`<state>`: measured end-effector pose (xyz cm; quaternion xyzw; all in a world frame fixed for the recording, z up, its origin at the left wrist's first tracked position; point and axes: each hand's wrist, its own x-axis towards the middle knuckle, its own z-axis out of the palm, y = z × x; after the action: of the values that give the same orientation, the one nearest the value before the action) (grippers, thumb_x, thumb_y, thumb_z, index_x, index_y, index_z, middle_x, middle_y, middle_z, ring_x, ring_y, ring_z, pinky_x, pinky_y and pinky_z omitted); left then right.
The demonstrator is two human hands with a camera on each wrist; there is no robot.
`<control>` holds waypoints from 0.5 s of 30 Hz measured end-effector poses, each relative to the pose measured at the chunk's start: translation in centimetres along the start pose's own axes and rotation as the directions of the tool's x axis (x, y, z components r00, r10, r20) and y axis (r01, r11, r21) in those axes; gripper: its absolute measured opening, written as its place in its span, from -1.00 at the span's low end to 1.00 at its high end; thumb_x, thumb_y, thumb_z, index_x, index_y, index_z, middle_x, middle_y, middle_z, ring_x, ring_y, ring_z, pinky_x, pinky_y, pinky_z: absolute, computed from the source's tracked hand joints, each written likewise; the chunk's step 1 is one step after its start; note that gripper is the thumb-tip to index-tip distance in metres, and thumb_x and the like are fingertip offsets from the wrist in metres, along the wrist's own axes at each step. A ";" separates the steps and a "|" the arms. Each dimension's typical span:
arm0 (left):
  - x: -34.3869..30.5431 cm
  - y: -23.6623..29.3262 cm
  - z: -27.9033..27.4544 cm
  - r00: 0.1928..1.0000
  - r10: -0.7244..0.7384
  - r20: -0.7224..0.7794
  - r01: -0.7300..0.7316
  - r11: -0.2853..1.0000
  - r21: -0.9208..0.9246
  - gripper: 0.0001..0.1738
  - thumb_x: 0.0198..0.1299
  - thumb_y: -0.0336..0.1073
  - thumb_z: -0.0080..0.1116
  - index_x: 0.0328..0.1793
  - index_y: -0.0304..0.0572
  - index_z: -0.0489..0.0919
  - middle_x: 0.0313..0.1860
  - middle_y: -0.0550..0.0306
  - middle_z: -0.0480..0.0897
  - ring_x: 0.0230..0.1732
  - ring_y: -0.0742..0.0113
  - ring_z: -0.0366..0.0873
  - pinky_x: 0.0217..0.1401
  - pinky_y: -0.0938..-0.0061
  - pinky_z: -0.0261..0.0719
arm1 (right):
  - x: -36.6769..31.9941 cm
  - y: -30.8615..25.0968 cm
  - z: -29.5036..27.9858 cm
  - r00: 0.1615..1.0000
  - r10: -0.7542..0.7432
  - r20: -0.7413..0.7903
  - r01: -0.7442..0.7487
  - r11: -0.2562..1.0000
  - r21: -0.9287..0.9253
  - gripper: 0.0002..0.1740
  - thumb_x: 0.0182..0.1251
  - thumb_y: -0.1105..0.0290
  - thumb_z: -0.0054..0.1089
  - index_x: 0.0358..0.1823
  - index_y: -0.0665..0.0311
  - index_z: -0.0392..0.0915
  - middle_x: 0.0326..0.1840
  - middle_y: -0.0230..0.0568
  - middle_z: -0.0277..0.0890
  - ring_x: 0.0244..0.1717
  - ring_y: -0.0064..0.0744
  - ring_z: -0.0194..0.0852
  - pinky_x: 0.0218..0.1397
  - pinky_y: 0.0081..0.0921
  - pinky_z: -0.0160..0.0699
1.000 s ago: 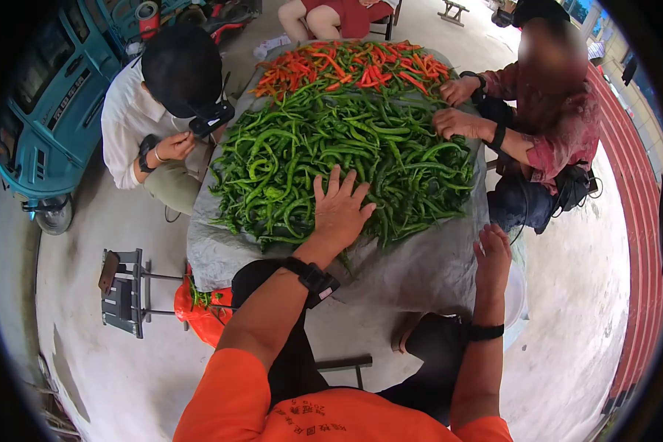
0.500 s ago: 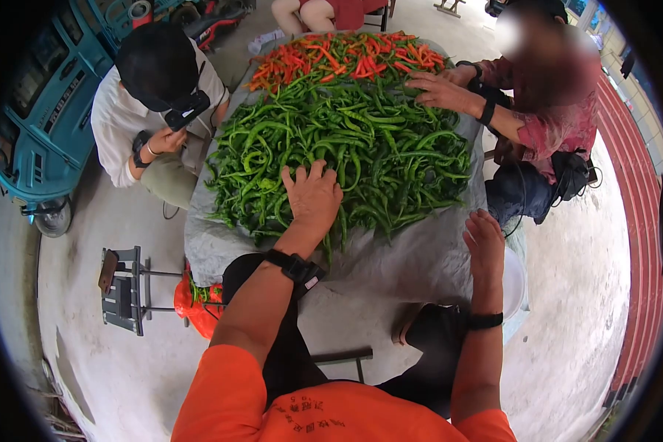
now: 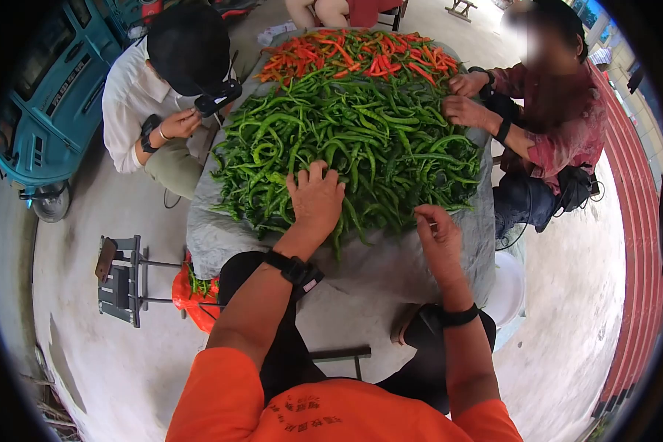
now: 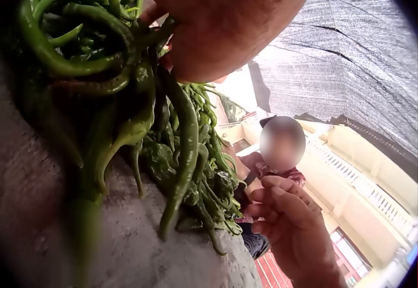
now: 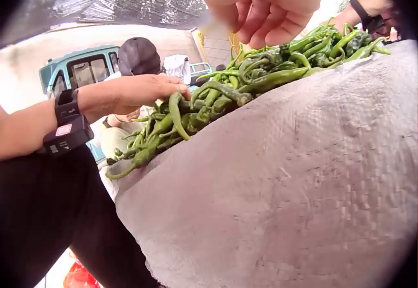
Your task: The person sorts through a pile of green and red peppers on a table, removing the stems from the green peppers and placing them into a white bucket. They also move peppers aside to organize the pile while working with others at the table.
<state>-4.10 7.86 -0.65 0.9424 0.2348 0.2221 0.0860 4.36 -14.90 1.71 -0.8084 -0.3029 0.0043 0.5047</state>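
A wide pile of green chili peppers (image 3: 361,132) lies on a grey sheet (image 3: 390,276). My left hand (image 3: 317,199) is on the near part of the pile, its fingers spread and bent down among the peppers. In the left wrist view, a dark green chili pepper (image 4: 186,144) hangs below that hand, and another runs between its thumb and fingers. My right hand (image 3: 438,232) hovers over the pile's near right edge, fingers loosely bent and thumb near the index finger. Nothing shows clearly between its fingers in the right wrist view.
Red chili peppers (image 3: 353,55) lie along the far edge. One person (image 3: 136,96) sits at the left, another (image 3: 560,110) at the right with both hands at the pile. A red bag (image 3: 195,298), a folding stool (image 3: 121,280) and a white tub (image 3: 507,287) stand nearby.
My left hand has drawn back toward me over the green peppers and bent its fingers. My right hand has moved left to the pile's near edge. The person at right shifted their hands.
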 end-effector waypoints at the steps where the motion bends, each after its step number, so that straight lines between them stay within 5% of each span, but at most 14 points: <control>1: -0.2 -0.2 0.4 0.999 0.036 -0.025 -0.037 0.998 -0.044 -0.78 0.16 -0.19 0.17 -0.11 -0.06 0.58 0.14 0.13 0.35 0.08 0.07 0.33 0.35 -0.05 0.07 | 0.1 -0.3 0.4 1.000 -0.009 0.009 0.009 1.000 -0.028 -0.84 0.23 0.51 0.15 -0.15 0.21 0.56 -0.22 -0.25 0.55 -0.36 -0.45 0.54 -0.35 -0.58 0.50; 6: -0.5 0.3 -0.3 1.000 0.026 -0.001 -0.026 0.999 -0.045 -0.69 0.17 -0.16 0.18 0.04 0.06 0.57 0.36 0.04 0.20 0.27 -0.23 0.18 0.31 -0.03 0.16 | 1.2 -2.0 1.8 0.991 -0.117 0.062 0.128 0.969 -0.213 -0.73 0.20 0.52 0.14 -0.05 0.19 0.51 -0.12 -0.22 0.51 -0.25 -0.35 0.55 -0.31 -0.47 0.54; 10: -0.5 0.6 -1.1 0.998 -0.024 0.051 0.029 0.995 -0.100 -0.62 0.15 -0.13 0.20 0.07 -0.05 0.52 0.43 0.02 0.14 0.32 -0.27 0.13 0.31 -0.05 0.13 | 3.5 -3.6 2.9 0.983 -0.159 0.096 0.183 0.912 -0.368 -0.63 0.22 0.45 0.14 0.09 0.15 0.42 -0.03 -0.18 0.47 -0.21 -0.19 0.55 -0.24 -0.32 0.55; 13: -0.3 1.0 -2.4 0.992 -0.053 0.116 0.067 0.990 -0.123 -0.61 0.13 -0.14 0.21 0.08 -0.05 0.53 0.43 0.03 0.15 0.30 -0.20 0.15 0.26 0.07 0.18 | 7.0 -4.5 4.4 0.973 -0.207 0.106 0.231 0.815 -0.531 -0.58 0.24 0.36 0.15 0.14 0.13 0.37 0.00 -0.16 0.45 -0.15 -0.09 0.53 -0.21 -0.25 0.55; 15: -0.4 0.8 -2.3 0.999 -0.036 0.022 0.039 0.985 -0.168 -0.66 0.04 -0.22 0.23 -0.03 -0.08 0.57 0.37 0.06 0.25 0.21 -0.04 0.23 0.14 0.19 0.24 | 9.6 -5.2 5.5 0.968 -0.233 0.089 0.236 0.739 -0.631 -0.57 0.24 0.30 0.16 0.14 0.11 0.36 0.00 -0.15 0.44 -0.11 -0.05 0.51 -0.21 -0.24 0.55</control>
<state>-5.12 7.07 1.49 0.9293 0.2319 0.2305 0.1719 7.94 -4.03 6.16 -0.8866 -0.3866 -0.1605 0.1969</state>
